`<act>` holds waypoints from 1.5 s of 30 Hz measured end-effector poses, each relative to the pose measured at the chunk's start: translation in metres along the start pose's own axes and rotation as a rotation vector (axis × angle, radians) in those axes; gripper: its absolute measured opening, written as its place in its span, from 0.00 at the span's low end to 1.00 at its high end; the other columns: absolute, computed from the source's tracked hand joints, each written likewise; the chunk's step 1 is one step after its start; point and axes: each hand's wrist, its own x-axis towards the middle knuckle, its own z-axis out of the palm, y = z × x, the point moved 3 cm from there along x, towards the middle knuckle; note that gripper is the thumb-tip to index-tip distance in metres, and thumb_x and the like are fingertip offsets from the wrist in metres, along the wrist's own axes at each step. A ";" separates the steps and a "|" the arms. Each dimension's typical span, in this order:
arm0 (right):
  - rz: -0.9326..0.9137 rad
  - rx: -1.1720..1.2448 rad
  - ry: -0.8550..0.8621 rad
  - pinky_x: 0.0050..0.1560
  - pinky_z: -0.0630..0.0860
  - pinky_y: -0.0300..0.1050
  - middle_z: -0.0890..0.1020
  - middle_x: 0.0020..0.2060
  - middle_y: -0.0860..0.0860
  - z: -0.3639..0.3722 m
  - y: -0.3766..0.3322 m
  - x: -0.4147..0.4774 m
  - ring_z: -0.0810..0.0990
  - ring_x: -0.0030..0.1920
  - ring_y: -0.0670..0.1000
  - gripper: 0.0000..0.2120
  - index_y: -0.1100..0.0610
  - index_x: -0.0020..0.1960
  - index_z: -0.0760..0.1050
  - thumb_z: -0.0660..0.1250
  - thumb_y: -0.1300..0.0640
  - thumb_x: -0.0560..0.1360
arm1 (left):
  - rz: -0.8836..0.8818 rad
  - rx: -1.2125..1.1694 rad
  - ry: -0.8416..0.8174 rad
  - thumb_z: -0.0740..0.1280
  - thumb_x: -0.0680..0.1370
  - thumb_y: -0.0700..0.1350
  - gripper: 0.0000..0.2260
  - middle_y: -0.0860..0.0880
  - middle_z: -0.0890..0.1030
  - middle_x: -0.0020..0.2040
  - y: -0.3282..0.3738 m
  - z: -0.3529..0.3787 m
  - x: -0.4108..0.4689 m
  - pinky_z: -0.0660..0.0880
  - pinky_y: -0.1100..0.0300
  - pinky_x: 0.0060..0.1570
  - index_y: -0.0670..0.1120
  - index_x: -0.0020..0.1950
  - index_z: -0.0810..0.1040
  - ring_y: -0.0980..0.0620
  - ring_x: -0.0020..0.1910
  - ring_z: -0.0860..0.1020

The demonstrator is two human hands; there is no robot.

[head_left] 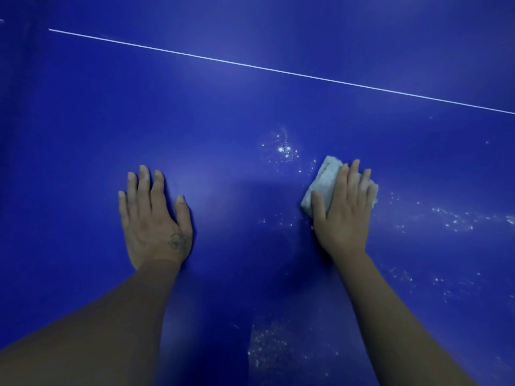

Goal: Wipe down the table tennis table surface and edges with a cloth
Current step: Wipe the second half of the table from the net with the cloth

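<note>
Blue table tennis table point(250, 112) fills the view, crossed by a thin white line point(278, 70) and dotted with pale specks point(282, 149). Left hand point(154, 218) lies flat on it, fingers straight. Right hand point(344, 210) presses straight fingers onto a folded white cloth point(323, 182).

Both hands lie flat on the table point(250, 112). The left hand point(154, 218) is well apart from the right hand point(344, 210), which rests on a cloth point(323, 181). A line point(278, 70) crosses the table beyond both hands. Droplets point(284, 149) lie just left of the cloth.
</note>
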 end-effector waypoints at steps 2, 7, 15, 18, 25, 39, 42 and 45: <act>-0.005 -0.032 -0.012 0.85 0.39 0.67 0.47 0.88 0.57 0.007 -0.002 -0.022 0.42 0.88 0.62 0.36 0.56 0.88 0.47 0.48 0.37 0.88 | -0.007 -0.001 -0.009 0.52 0.87 0.58 0.30 0.47 0.55 0.88 0.000 0.000 0.000 0.47 0.44 0.86 0.44 0.87 0.59 0.49 0.88 0.47; 0.080 -0.076 0.043 0.83 0.40 0.74 0.51 0.87 0.60 0.003 -0.010 0.041 0.47 0.87 0.66 0.35 0.58 0.88 0.52 0.49 0.40 0.88 | -0.007 0.009 -0.019 0.52 0.87 0.57 0.30 0.47 0.55 0.89 -0.001 0.000 -0.001 0.47 0.43 0.86 0.44 0.87 0.59 0.49 0.88 0.47; 0.162 0.028 0.060 0.84 0.41 0.70 0.50 0.87 0.61 0.007 -0.084 0.155 0.45 0.87 0.66 0.38 0.56 0.88 0.50 0.46 0.36 0.85 | 0.009 0.010 0.016 0.53 0.88 0.57 0.29 0.47 0.56 0.88 -0.002 0.003 -0.001 0.48 0.43 0.86 0.44 0.86 0.60 0.49 0.88 0.48; -0.022 -0.039 0.042 0.85 0.44 0.68 0.52 0.87 0.60 0.012 -0.108 0.127 0.48 0.87 0.66 0.37 0.53 0.89 0.50 0.42 0.35 0.85 | 0.012 0.014 0.017 0.53 0.88 0.57 0.29 0.47 0.56 0.88 -0.002 0.004 -0.001 0.48 0.43 0.86 0.45 0.86 0.60 0.49 0.88 0.48; -0.549 0.000 -0.010 0.84 0.53 0.69 0.53 0.88 0.55 0.032 -0.101 -0.047 0.49 0.87 0.62 0.34 0.52 0.88 0.54 0.55 0.38 0.87 | 0.015 0.000 0.024 0.54 0.87 0.57 0.29 0.46 0.57 0.88 -0.002 0.002 0.000 0.48 0.43 0.86 0.44 0.86 0.61 0.47 0.88 0.49; -0.447 -0.130 0.037 0.83 0.40 0.71 0.57 0.87 0.52 -0.010 -0.065 0.155 0.58 0.86 0.64 0.30 0.55 0.88 0.54 0.48 0.43 0.90 | 0.007 -0.007 0.012 0.54 0.87 0.56 0.29 0.46 0.56 0.88 0.000 0.001 -0.002 0.47 0.43 0.86 0.44 0.86 0.60 0.48 0.88 0.48; -0.346 -0.013 -0.029 0.86 0.42 0.62 0.55 0.88 0.50 -0.017 -0.033 0.159 0.51 0.88 0.57 0.29 0.51 0.88 0.54 0.49 0.43 0.90 | 0.014 0.002 0.017 0.54 0.88 0.56 0.29 0.46 0.56 0.88 -0.001 0.001 -0.003 0.47 0.44 0.86 0.44 0.86 0.60 0.47 0.88 0.49; -0.205 -0.003 0.002 0.86 0.45 0.61 0.55 0.88 0.51 -0.019 -0.010 0.125 0.51 0.88 0.57 0.29 0.51 0.88 0.55 0.51 0.43 0.90 | 0.012 0.007 0.009 0.53 0.88 0.57 0.29 0.46 0.56 0.88 0.000 0.000 -0.003 0.47 0.44 0.86 0.44 0.86 0.60 0.47 0.88 0.49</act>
